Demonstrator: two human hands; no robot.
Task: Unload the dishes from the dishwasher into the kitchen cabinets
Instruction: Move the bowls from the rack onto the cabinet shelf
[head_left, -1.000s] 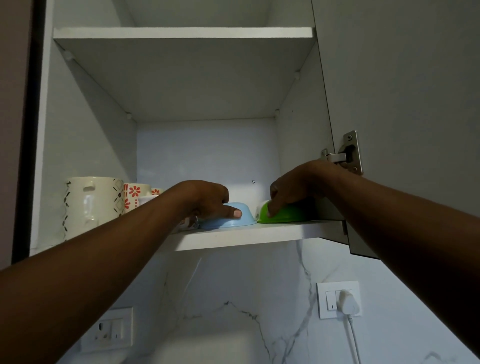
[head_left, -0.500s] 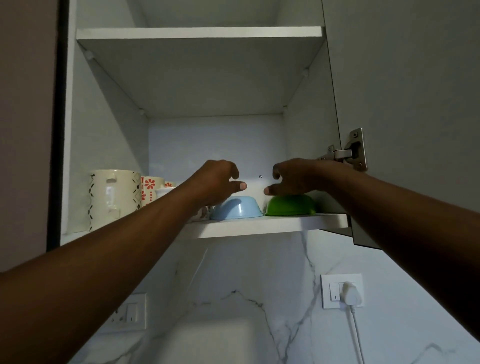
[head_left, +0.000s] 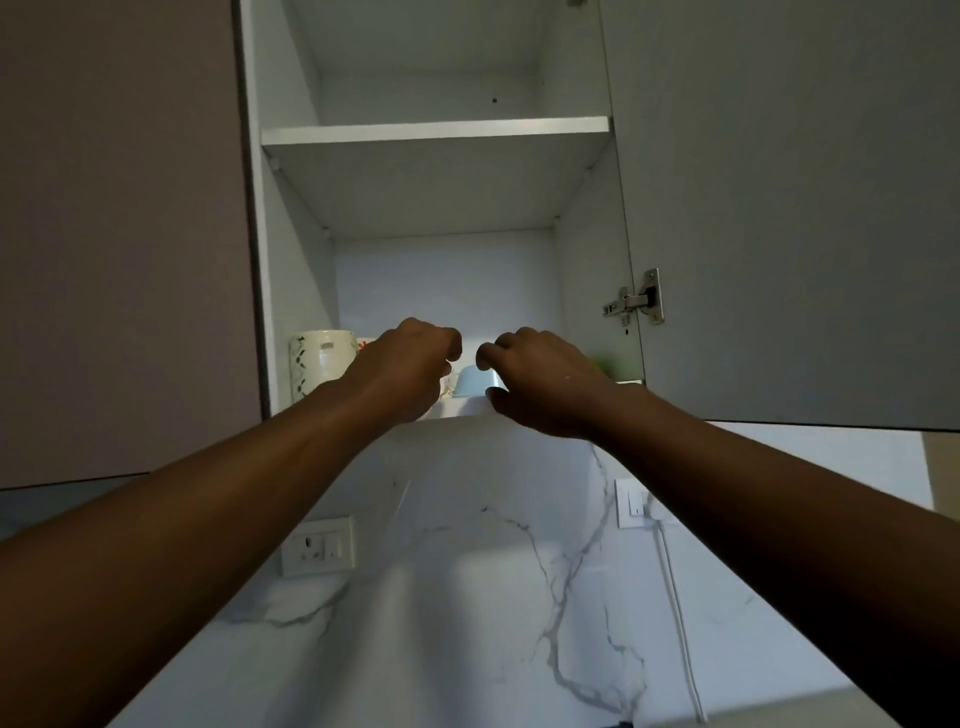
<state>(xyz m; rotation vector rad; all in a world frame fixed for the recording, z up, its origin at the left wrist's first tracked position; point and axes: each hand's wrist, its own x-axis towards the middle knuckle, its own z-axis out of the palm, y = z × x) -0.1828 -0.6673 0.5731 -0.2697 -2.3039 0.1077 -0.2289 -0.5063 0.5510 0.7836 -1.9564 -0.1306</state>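
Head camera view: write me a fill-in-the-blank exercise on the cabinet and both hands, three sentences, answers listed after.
1. The bowl seen between the left hand and the right hand is light ____ in colour.
2. The patterned mug stands on the lowest shelf, on the ____ side of the cabinet.
3. Both hands hold ____.
4. The metal hinge sits on the cabinet's ____ side.

Missing words: blue; left; nothing; right
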